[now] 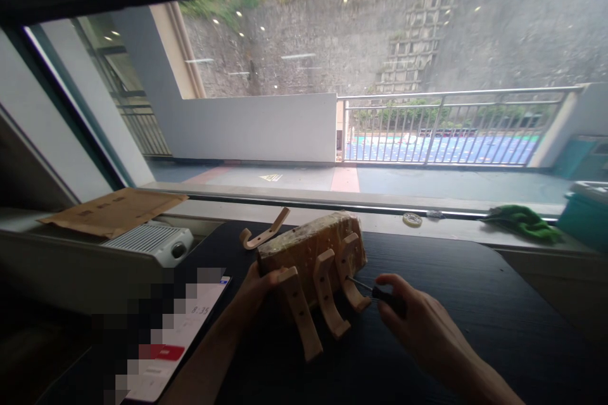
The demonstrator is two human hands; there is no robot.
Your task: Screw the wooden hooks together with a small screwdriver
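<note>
A wooden block (304, 247) stands tilted on the dark table (475, 304), with three wooden hooks (327, 297) fixed to its front face. My left hand (254, 294) grips the block's lower left corner. My right hand (422, 323) is closed round the black handle of a screwdriver (375, 290), whose thin shaft points at the rightmost hook. A loose wooden hook (263, 232) lies on the table just behind the block, to the left.
A phone (175, 335) with a lit screen lies at the table's left front. A white appliance (152, 242) under cardboard (111, 210) sits at left. On the window sill are a tape roll (411, 219) and green cloth (522, 223); a teal box (586, 212) is at far right.
</note>
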